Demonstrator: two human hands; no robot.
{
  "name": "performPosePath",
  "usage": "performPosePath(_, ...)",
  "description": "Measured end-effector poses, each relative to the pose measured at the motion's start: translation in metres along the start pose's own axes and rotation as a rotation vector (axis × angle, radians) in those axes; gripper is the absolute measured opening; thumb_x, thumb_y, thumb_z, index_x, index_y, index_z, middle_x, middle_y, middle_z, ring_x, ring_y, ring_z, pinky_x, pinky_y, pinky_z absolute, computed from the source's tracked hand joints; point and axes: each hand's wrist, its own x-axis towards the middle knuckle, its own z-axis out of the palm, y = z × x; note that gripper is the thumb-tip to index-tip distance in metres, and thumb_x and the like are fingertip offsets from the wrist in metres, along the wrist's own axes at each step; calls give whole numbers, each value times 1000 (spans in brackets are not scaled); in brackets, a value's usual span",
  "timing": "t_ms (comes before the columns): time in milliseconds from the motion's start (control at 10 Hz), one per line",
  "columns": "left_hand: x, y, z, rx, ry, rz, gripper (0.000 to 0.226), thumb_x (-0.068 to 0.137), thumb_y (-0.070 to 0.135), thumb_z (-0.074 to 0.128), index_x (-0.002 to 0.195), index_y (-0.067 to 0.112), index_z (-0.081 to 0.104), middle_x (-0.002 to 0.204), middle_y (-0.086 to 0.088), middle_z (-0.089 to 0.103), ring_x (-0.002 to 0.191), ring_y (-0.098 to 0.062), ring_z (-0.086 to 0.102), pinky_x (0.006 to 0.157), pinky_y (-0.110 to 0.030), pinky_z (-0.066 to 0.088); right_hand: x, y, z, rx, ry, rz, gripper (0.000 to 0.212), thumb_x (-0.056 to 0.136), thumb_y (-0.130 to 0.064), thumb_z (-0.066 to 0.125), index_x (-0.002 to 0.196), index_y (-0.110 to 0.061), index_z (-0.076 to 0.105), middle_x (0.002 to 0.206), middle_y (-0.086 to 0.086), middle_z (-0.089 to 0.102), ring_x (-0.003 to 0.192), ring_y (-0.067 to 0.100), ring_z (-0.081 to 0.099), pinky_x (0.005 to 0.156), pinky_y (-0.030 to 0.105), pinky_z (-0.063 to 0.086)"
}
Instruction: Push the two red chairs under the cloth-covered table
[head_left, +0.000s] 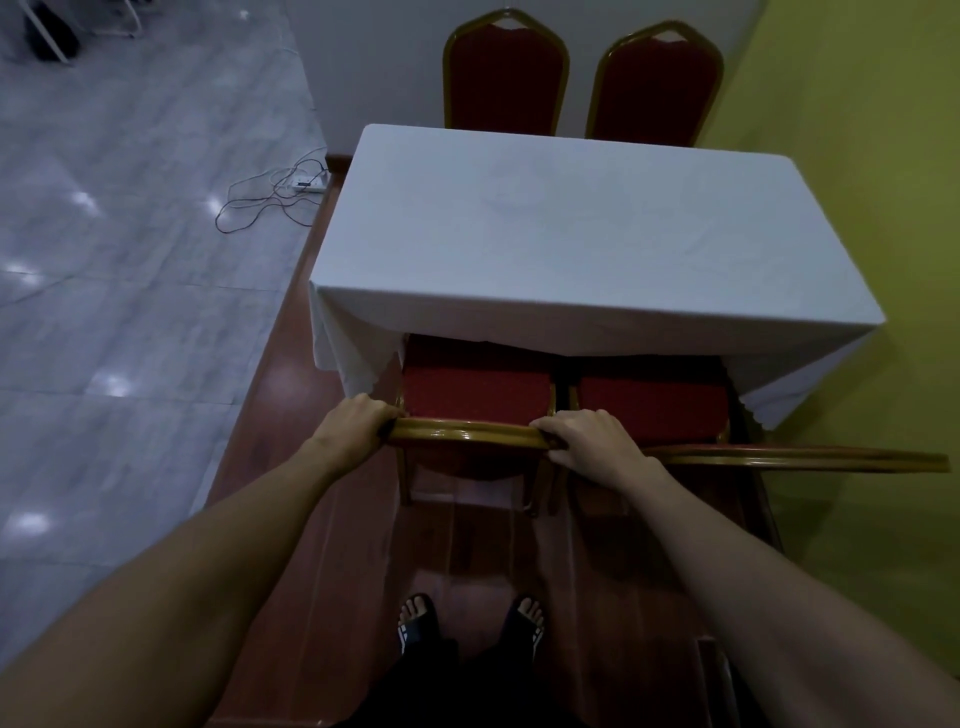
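Note:
A table under a white cloth (587, 244) stands in front of me. Two red chairs with gold frames are at its near side. The left chair (475, 382) has its seat partly under the hanging cloth. My left hand (358, 418) grips the left end of its top rail, and my right hand (592, 439) grips the right end. Beside it, the right chair (652, 397) also sits partly under the cloth, with no hand on it.
Two more red chairs (506, 73) (657, 83) stand at the table's far side against the wall. A green wall (872, 130) runs close on the right. A power strip with loose cables (306, 183) lies on the grey floor, left. My sandalled feet (470, 623) are on the wooden floor.

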Motion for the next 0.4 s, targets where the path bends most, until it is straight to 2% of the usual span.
performPosePath(100, 7, 6, -3, -12, -108, -10, 21, 84, 4, 60, 98, 14, 71, 83, -6, 68, 82, -27, 68, 71, -36, 54, -8, 7, 2, 96, -27, 50, 54, 89, -43, 62, 137, -22, 49, 127, 2, 63, 116, 21, 59, 94, 40, 49)
performPosePath(200, 16, 18, -12, -40, -276, -1, 48, 83, 21, 64, 131, 17, 57, 124, -16, 64, 119, -32, 58, 91, -32, 46, -20, 13, 2, 217, -65, 148, 71, 87, -62, 52, 142, -17, 43, 140, 5, 55, 127, 23, 52, 102, 38, 45)
performPosePath(300, 27, 41, -16, -113, -417, 24, 81, 84, 58, 58, 151, 26, 27, 161, -16, 18, 150, -34, 13, 122, -45, 12, -34, 34, 2, 299, -78, 282, 80, 86, -70, 40, 146, -16, 36, 149, 9, 44, 138, 25, 39, 109, 42, 37)
performPosePath(400, 41, 69, -18, -251, -498, 13, 114, 59, 96, 33, 152, 31, 21, 164, -5, 7, 151, -31, 1, 124, -49, 1, -48, 60, -3, 303, -91, 386, 86, 86, -73, 36, 149, -14, 30, 155, 9, 35, 145, 27, 25, 115, 42, 26)
